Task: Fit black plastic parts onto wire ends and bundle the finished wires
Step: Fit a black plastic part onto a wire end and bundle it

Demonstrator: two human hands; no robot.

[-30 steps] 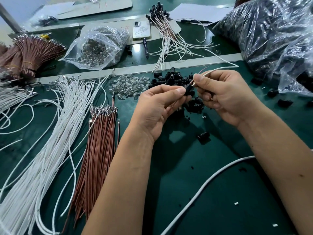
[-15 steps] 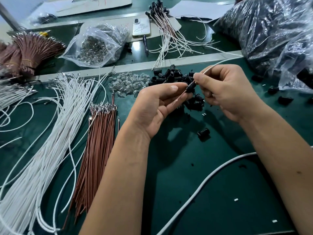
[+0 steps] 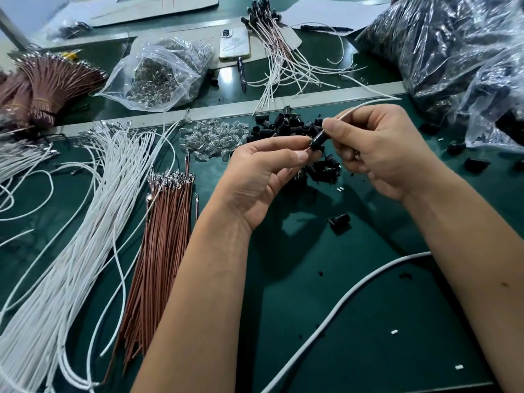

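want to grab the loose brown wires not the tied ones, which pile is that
The brown wires lying flat and untied on the green mat, just left of the left forearm. The other brown bundles at far left are banded and fanned out.

Matt green mat [image 3: 312, 321]; glossy clear plastic bag [image 3: 158, 72]; black plastic parts [image 3: 286, 126] semi-gloss.

Loose wires [image 3: 71, 236] fan across surface [image 3: 354, 321] left, terminal-ended wire bunch [image 3: 161, 245] just right of them. Plastic parts pile [image 3: 283, 124] centre, bulbs [image 3: 212, 137] beside it on its left. Finished wires [image 3: 283, 58] and phone [image 3: 234, 42] behind, big bag [image 3: 453, 52] far right.
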